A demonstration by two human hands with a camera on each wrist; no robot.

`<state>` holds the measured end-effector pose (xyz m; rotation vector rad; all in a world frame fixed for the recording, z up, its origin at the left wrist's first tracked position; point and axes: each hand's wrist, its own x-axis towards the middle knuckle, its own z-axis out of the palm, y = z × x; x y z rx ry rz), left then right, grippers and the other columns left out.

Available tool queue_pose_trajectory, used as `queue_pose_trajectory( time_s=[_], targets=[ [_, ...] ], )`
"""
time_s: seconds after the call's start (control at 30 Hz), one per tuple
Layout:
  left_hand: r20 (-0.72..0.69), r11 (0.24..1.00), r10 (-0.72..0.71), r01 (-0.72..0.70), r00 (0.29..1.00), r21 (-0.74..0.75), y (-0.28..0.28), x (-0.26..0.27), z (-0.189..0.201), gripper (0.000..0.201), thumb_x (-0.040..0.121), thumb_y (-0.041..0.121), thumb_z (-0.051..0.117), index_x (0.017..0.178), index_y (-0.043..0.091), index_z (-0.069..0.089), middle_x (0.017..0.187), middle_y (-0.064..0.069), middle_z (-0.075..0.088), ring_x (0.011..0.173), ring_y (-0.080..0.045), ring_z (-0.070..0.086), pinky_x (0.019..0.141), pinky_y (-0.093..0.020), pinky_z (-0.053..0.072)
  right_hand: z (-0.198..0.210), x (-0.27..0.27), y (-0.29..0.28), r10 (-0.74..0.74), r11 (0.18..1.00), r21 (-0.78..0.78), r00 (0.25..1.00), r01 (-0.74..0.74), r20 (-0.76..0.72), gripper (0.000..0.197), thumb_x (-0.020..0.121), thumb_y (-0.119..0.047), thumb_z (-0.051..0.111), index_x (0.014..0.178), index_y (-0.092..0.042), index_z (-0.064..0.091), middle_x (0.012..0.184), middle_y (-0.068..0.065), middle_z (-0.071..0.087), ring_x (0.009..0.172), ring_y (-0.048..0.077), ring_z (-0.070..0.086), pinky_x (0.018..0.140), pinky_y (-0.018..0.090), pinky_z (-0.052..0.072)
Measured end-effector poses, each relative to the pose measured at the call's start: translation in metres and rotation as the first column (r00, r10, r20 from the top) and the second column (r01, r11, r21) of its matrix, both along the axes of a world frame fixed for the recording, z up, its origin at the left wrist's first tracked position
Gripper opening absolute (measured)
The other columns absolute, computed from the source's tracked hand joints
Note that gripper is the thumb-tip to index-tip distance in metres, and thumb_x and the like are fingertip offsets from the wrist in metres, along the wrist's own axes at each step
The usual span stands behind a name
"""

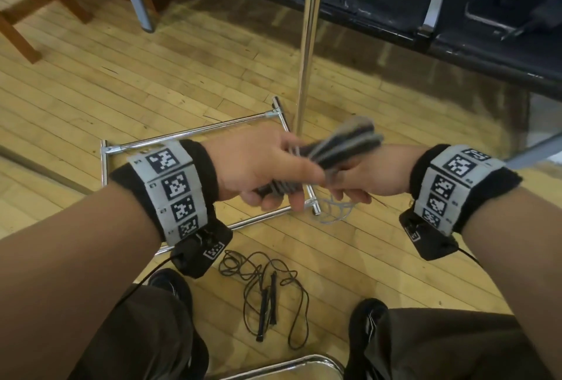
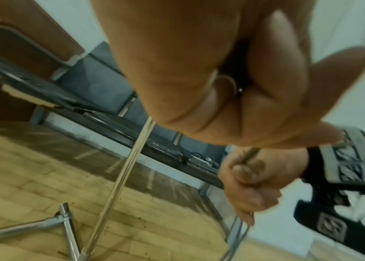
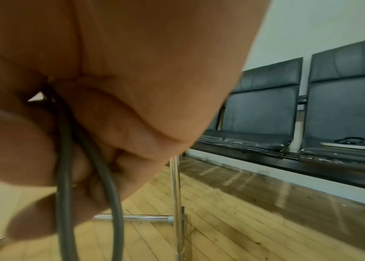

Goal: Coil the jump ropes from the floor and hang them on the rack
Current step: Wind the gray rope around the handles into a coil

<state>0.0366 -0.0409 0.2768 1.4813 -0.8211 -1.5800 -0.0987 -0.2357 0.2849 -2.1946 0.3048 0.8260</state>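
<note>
At centre frame the left hand point(image 1: 261, 167) and right hand point(image 1: 368, 179) both grip the grey jump rope point(image 1: 340, 145), its handles bunched and cord dangling, not yet hung on the chrome rack point(image 1: 305, 45), while the black jump rope point(image 1: 267, 294) lies uncoiled on the floor at lower centre.

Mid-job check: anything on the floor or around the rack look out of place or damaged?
One thing: a black jump rope lies loose and tangled on the floor between the person's shoes, not yet coiled. The bench seats behind the rack have worn, peeling front edges. Both hands hold the grey jump rope.
</note>
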Motion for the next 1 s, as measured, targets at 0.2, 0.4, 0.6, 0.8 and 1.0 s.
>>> queue_pose_trajectory(
  time_s=[0.2, 0.4, 0.6, 0.8, 1.0],
  targets=[
    [0.583, 0.854, -0.481, 0.198, 0.655, 0.481, -0.006, -0.031, -0.011, 0.021, 0.093, 0.045, 0.072, 0.099, 0.026, 0.067, 0.071, 0.01, 0.078, 0.046, -0.005, 0.062, 0.05, -0.022, 0.048, 0.016, 0.025, 0.029, 0.161, 0.931, -0.346, 0.981, -0.115, 0.107, 0.029, 0.087, -0.045, 0.073, 0.076, -0.019, 0.067, 0.071, 0.0, 0.064, 0.064, 0.016, 0.055, 0.064, 0.04, 0.052],
    [0.727, 0.889, -0.355, -0.027, 0.588, 0.456, -0.005, -0.022, -0.017, 0.016, 0.1, 0.031, 0.06, 0.094, 0.02, 0.069, 0.07, 0.001, 0.076, 0.039, -0.004, 0.059, 0.045, -0.02, 0.045, 0.029, 0.029, 0.065, 0.319, 0.876, -0.441, 0.921, -0.196, 0.224, 0.03, 0.1, -0.035, 0.054, 0.082, -0.015, 0.067, 0.075, 0.006, 0.066, 0.062, 0.018, 0.055, 0.054, 0.034, 0.043],
    [0.411, 0.865, 0.397, -0.484, 0.821, 0.134, 0.007, 0.019, -0.009, 0.008, 0.097, 0.027, 0.071, 0.102, 0.021, 0.071, 0.067, -0.003, 0.072, 0.046, -0.013, 0.057, 0.037, -0.022, 0.039, 0.028, 0.018, 0.049, -0.054, 0.993, -0.085, 0.962, 0.079, 0.266, 0.026, 0.105, -0.036, 0.046, 0.092, -0.022, 0.063, 0.067, -0.007, 0.067, 0.051, 0.006, 0.051, 0.055, 0.034, 0.048],
    [-0.046, 0.937, 0.349, -0.348, 0.936, 0.034, 0.006, 0.014, -0.006, 0.021, 0.088, 0.022, 0.078, 0.101, 0.014, 0.063, 0.072, -0.008, 0.06, 0.046, -0.014, 0.048, 0.033, -0.02, 0.033, 0.001, 0.004, 0.03, -0.125, 0.992, -0.005, 0.987, 0.126, 0.101, 0.027, 0.108, -0.03, 0.043, 0.097, -0.016, 0.063, 0.067, -0.001, 0.068, 0.045, 0.005, 0.048, 0.044, 0.021, 0.041],
    [-0.102, 0.887, 0.455, -0.46, 0.884, -0.027, -0.008, 0.005, -0.007, 0.041, 0.105, 0.05, 0.059, 0.106, 0.009, 0.059, 0.066, -0.01, 0.059, 0.038, -0.013, 0.044, 0.031, -0.017, 0.028, -0.01, -0.001, 0.017, -0.259, 0.952, 0.181, 0.964, 0.245, 0.059, 0.027, 0.109, -0.027, 0.042, 0.099, -0.011, 0.061, 0.064, 0.003, 0.064, 0.04, 0.011, 0.04, 0.037, 0.024, 0.033]
  ],
)
